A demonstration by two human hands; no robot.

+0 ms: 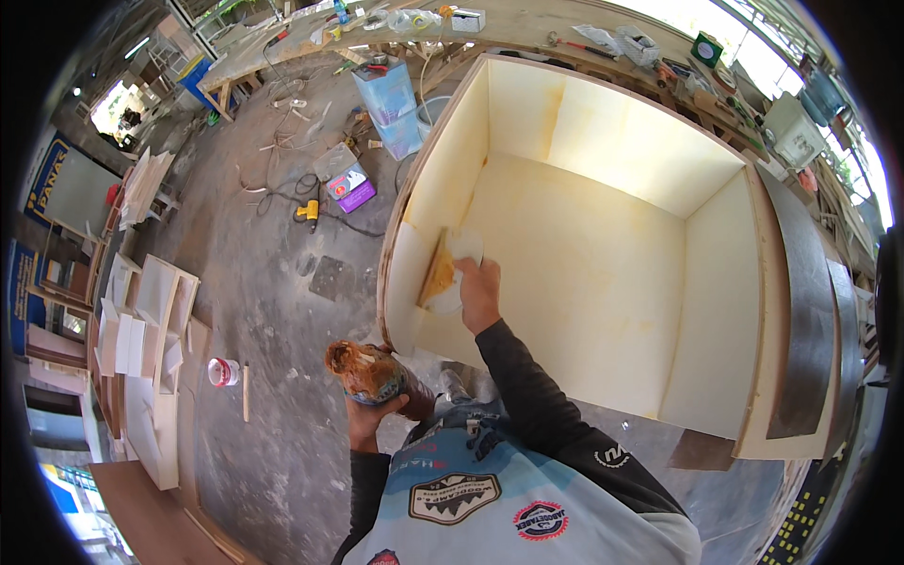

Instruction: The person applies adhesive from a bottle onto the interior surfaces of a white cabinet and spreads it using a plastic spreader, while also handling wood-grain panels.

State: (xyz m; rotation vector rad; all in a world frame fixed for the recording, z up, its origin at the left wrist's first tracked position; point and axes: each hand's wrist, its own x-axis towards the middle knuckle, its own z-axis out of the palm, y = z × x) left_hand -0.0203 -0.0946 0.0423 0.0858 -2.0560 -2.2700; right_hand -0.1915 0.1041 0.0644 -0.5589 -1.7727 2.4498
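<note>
My right hand [481, 290] reaches into a large open wooden box with cream inner faces [593, 254]. It is closed on a flat, broad spreader [439, 273] smeared with amber paste, held at the box's left inner wall. Whether the spreader's edge touches the wall I cannot tell. Outside the box, near its lower left corner, my left hand [369, 421] is wrapped round a container [369, 375] with a ragged top, coated in amber-brown glue. Yellowish streaks run along the box's inner corners and back panel.
On the floor to the left lie a yellow power tool [308, 213] with its cord, a purple-and-white box [348, 186] and a small white tub [223, 372]. White panel pieces [155, 311] stand farther left. Dark sheets [796, 301] lean at the right. A long workbench [377, 36] spans the back.
</note>
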